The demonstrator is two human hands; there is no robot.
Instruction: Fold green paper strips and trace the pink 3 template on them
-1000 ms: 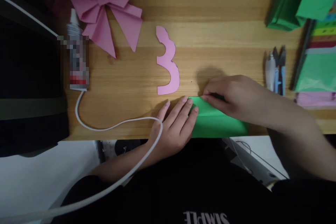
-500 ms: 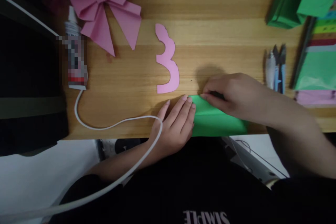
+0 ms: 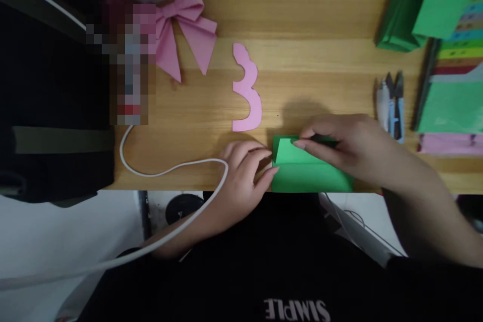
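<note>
One flap (image 3: 285,152) of the green paper (image 3: 307,179), at our four o'clock, now sits askew, pinched in our right hand (image 3: 354,147); our left hand (image 3: 241,178), flat earlier, has curled half-open, thumb touching the paper's nine-o'clock edge.

Tabletop (image 3: 196,115): smooth, grained wood, softly lustrous. Green sheet (image 3: 309,178) and scalloped pink cut-out (image 3: 256,105): smooth, matt paper. Snips (image 3: 400,105): metal blades, plastic-looking handles. Cable (image 3: 128,259): smooth, apparently plastic sheath. Shirt (image 3: 234,271): matt cloth.
</note>
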